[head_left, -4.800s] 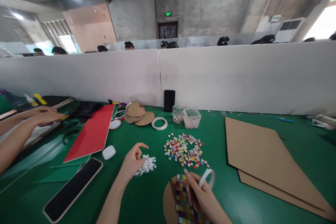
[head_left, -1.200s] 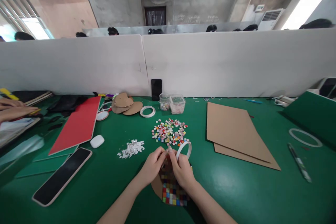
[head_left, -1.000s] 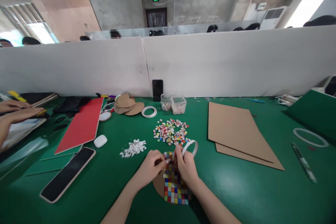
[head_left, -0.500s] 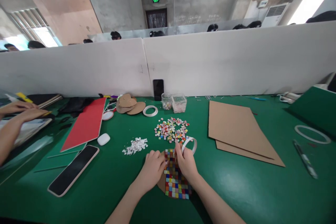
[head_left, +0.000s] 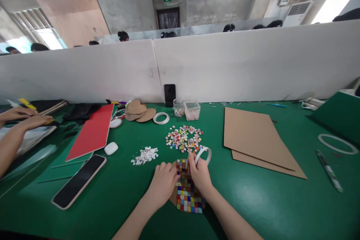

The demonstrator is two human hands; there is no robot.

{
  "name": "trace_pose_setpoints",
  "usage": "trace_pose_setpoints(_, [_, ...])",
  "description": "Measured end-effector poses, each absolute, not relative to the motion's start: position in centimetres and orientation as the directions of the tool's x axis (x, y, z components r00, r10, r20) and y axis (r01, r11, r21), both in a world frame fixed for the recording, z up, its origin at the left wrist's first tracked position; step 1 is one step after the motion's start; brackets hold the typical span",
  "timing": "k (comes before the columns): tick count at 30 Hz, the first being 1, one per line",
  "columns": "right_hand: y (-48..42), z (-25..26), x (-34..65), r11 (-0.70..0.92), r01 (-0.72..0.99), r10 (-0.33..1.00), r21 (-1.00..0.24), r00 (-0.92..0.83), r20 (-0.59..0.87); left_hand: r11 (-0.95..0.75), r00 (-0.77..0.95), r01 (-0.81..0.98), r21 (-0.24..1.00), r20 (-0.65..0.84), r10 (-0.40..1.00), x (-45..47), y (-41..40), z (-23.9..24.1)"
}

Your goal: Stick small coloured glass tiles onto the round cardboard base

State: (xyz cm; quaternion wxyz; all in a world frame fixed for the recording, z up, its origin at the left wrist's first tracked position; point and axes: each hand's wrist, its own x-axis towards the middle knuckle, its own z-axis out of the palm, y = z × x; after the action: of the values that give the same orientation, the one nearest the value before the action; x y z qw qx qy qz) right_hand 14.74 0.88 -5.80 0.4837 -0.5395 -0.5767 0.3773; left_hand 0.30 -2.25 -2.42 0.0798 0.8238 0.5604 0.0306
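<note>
A round piece of cardboard (head_left: 173, 197) lies in front of me, its face mostly covered with rows of small coloured mosaic tiles (head_left: 189, 200). My left hand (head_left: 164, 180) is on its left edge, fingers bent and pressed together, fingertips against the tiles. My right hand (head_left: 200, 174) is closed around a roll of white tape (head_left: 207, 154) over the board's upper right. What its fingertips do at the tiles is hard to make out. Just beyond the hands is a heap of loose coloured tiles (head_left: 182, 138). White paper scraps (head_left: 144, 156) are piled to the left.
Two clear tubs (head_left: 192, 110) and a phone (head_left: 170, 95) stand by the partition (head_left: 239, 67). Cardboard sheets (head_left: 253, 135) lie right, near a pen (head_left: 329, 170). Leftward are a large phone (head_left: 80, 182), a white case (head_left: 111, 149), a red board (head_left: 94, 131) and another person's hands (head_left: 30, 118).
My left fingers have shifted slightly on the board. My right hand and the tape roll stay nearly in place. The view has tilted a little.
</note>
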Motion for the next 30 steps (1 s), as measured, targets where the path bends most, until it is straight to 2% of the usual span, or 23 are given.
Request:
trace_pose_setpoints(11, [0.9,-5.7,14.7,0.099,0.273,0.993,-0.957,0.035,0.113,-0.284,0.284,0.959,-0.017,0.077,0.956,1.7,-3.4,-3.9])
trace_pose_setpoints(13, [0.9,-5.8,14.7,0.096,0.280,0.993,-0.955,0.038,0.111,-0.296,0.296,0.955,-0.018,0.111,0.949,1.6,-3.4,-4.0])
trace_pose_setpoints(16, [1.0,-6.1,14.8,0.086,0.278,0.994,-0.957,0.039,0.101,-0.313,0.304,0.949,0.044,0.141,0.942,1.1,-3.4,-3.9])
trace_pose_setpoints(19, [0.9,-6.2,14.8,0.085,0.278,0.995,-0.957,0.034,0.098,-0.251,0.234,0.964,0.086,0.168,0.958,0.5,-3.2,-3.6])
trace_pose_setpoints(30, [0.9,-5.8,14.9,0.056,0.308,0.998,-0.950,0.011,0.062,-0.209,0.209,0.978,-0.019,0.141,0.968,1.0,-2.8,-4.1])
